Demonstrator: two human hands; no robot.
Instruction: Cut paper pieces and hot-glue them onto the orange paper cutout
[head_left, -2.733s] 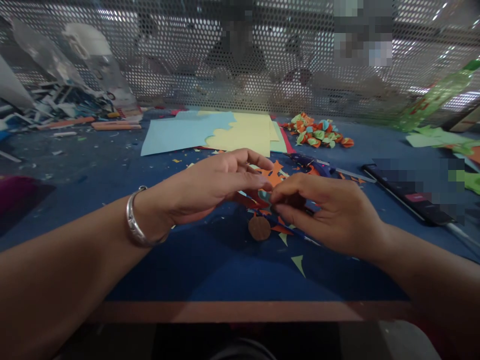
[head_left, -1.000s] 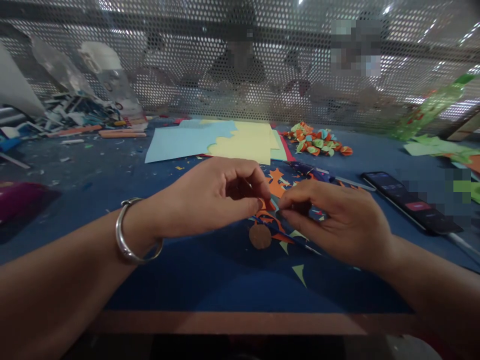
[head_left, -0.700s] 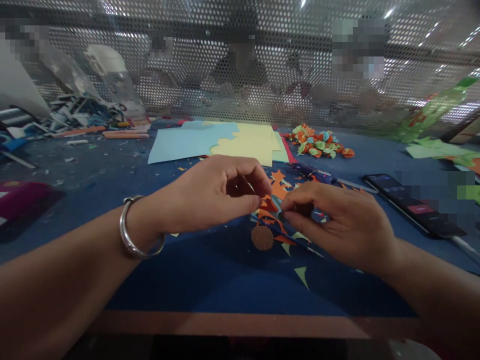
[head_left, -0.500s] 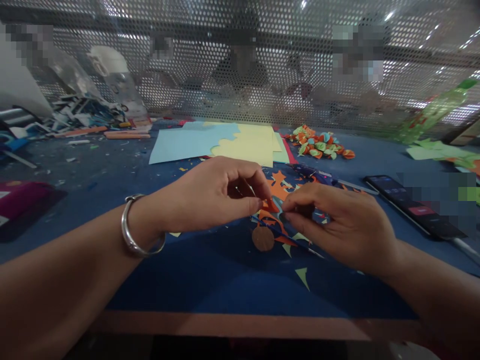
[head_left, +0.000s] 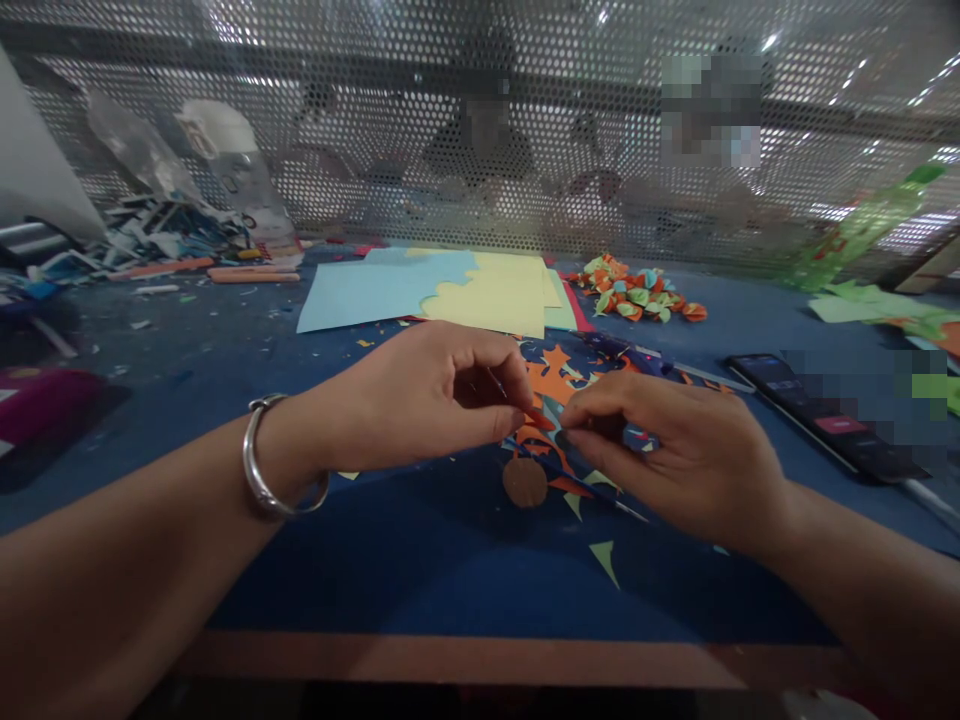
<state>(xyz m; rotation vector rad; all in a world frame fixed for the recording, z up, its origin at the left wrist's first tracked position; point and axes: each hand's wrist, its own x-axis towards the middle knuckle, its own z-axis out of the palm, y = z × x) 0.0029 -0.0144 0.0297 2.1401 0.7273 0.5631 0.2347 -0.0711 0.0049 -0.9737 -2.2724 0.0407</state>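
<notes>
My left hand (head_left: 442, 395), with a silver bangle (head_left: 259, 480) at its wrist, pinches a small orange paper piece (head_left: 538, 420) between thumb and fingertips. Facing it, my right hand (head_left: 675, 450) is closed in a pinch on a small light blue paper piece (head_left: 553, 413). The two pieces meet or overlap between my fingertips; whether they are joined I cannot tell. Just below them lie a round brown disc (head_left: 524, 483) and a thin dark stick with a pale tip (head_left: 611, 498). Orange paper scraps (head_left: 553, 375) are scattered behind my fingers.
Blue and yellow paper sheets (head_left: 495, 295) lie ahead, beside a pile of small folded paper pieces (head_left: 637, 290). A dark blue tool (head_left: 634, 352) and a phone (head_left: 825, 415) are at right. Bottles (head_left: 251, 185) stand against the perforated metal screen (head_left: 360, 110). People sit beyond it.
My hands stay almost in place, with the fingertips shifting slightly. The orange piece has tilted and looks flatter between them. The view has moved a little.
</notes>
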